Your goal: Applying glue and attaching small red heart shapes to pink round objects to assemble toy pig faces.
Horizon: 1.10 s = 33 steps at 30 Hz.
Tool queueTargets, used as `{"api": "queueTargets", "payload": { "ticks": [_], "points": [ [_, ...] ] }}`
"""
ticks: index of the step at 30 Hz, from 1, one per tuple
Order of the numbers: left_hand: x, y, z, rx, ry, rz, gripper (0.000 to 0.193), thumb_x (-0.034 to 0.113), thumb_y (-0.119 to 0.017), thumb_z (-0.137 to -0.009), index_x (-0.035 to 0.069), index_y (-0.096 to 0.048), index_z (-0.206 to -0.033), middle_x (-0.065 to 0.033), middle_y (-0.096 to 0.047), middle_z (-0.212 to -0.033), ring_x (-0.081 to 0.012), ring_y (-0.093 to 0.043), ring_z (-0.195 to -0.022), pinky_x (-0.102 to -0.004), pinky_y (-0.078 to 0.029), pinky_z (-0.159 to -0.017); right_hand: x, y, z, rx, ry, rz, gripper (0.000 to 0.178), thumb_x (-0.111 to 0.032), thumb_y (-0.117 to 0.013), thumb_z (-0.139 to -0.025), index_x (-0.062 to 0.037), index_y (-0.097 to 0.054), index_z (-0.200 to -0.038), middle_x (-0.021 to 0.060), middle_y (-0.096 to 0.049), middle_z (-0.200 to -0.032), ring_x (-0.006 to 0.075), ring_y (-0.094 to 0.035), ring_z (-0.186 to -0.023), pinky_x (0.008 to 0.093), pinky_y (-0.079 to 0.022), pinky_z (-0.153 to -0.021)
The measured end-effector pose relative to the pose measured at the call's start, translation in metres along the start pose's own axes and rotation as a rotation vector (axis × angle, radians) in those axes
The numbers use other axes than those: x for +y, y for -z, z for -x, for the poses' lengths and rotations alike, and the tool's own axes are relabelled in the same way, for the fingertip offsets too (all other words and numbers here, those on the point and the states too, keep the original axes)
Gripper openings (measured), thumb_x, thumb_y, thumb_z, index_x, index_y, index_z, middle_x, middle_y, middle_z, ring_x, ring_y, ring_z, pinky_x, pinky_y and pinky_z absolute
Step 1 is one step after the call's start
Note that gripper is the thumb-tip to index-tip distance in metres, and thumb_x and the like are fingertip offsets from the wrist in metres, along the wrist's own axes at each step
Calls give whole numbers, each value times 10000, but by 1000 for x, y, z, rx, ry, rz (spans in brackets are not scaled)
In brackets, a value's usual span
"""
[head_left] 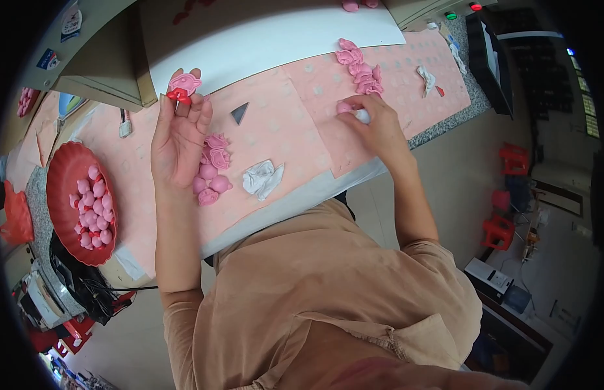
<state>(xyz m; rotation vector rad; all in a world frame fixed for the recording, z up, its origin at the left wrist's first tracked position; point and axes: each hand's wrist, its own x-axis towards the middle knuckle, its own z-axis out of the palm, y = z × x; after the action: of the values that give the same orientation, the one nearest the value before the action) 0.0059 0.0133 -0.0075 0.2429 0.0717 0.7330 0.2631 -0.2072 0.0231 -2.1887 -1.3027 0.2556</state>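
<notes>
My left hand (178,146) is raised palm up above the table. Its fingertips pinch a small pink moulded piece with a red bow-shaped part (184,84). At the right, my right hand (378,123) is closed at table level. A round pink piece (343,108) shows at its fingertips, and a small white object (362,116) lies between the fingers, its kind partly hidden. Beyond that hand runs a row of pink moulded pieces (361,71). Beside my left wrist are more pink moulded pieces (217,156) and several pink balls (208,171).
A scalloped red bowl (60,195) of pink and red pieces sits at the left. On the pink cover (295,123) lie a grey triangular blade (239,114), a white crumpled cloth (263,179) and another white scrap (426,79). A brush (125,125) and white board (269,36) are farther back.
</notes>
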Motion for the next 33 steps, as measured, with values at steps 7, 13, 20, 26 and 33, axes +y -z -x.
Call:
{"api": "queueTargets", "payload": {
  "ticks": [7,13,20,26,33],
  "points": [
    [-13,-12,1,113,42,-197,463,186,-504,-978,-10,-362,-1373,-213,-475,-1321,-177,-609,-978,-326,-525,-921,-11,-11,-4,-110,154,-64,269,-110,-740,-770,-21,-657,-1010,105,-633,-932,221,-621,-830,302,-490,-741],
    [-32,-15,6,113,217,-299,414,202,-547,-958,-9,-473,-1306,-102,-624,-1118,-157,-627,-936,-343,-526,-925,-42,-14,-15,-99,-10,-321,283,-47,-727,-767,-33,-675,-1045,48,-630,-946,151,-602,-827,274,-476,-756],
    [-36,-13,9,132,234,-306,377,192,-566,-946,-7,-521,-1263,-84,-632,-1056,-163,-636,-932,-334,-549,-900,-98,-39,-43,-84,372,-580,311,-83,-749,-767,-58,-680,-1069,51,-637,-958,145,-583,-827,260,-484,-704],
    [-36,-20,11,162,257,-335,370,188,-577,-939,-15,-535,-1245,-95,-627,-1075,-178,-639,-947,-327,-554,-901,-106,-45,-48,-81,421,-504,318,-82,-756,-750,-71,-685,-1060,64,-640,-961,169,-595,-841,273,-494,-695],
    [-33,-13,8,109,257,-368,369,182,-542,-955,-16,-511,-1265,-111,-594,-1133,-197,-602,-1040,-331,-530,-944,-105,-50,-55,-87,488,-427,317,-62,-749,-750,-87,-690,-1060,61,-632,-973,174,-604,-833,276,-507,-669]
  ]
}}
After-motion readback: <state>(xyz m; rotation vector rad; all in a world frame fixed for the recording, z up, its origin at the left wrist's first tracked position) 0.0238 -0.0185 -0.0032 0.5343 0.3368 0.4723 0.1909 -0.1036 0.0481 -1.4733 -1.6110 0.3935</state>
